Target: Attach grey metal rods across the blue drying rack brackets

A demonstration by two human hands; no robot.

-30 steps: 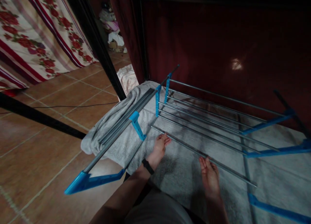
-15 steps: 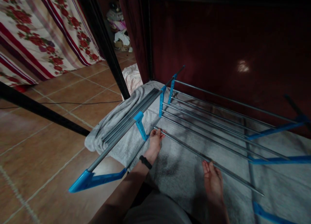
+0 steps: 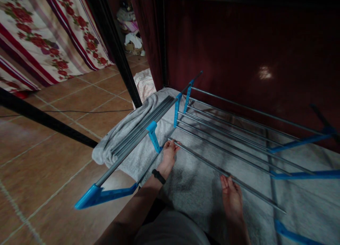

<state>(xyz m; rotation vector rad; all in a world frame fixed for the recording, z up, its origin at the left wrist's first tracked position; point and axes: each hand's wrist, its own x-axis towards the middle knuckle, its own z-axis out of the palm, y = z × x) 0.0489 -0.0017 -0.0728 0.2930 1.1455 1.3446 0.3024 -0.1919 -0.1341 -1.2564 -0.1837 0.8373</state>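
A loose grey metal rod [image 3: 200,159] slants across the front of a drying rack with blue plastic brackets [image 3: 154,137]. My left hand [image 3: 169,153] pinches the rod close to its far left end, just right of a blue bracket. Farther along, my right hand [image 3: 231,192] grips the same rod between thumb and fingers. Its near right end hangs free, a little above a blue arm [image 3: 293,234] at the lower right. Behind it, several rods [image 3: 228,140] run between the rack's brackets and blue side arms [image 3: 308,175].
A grey blanket [image 3: 191,188] lies under the rack, with a bundle of loose rods [image 3: 143,126] at its left. Black metal posts [image 3: 117,50] stand at the left, over a tiled floor [image 3: 47,167]. A dark red panel [image 3: 225,43] rises behind.
The rod's right end and my right hand have shifted very slightly left. Both hands keep their hold on the rod.
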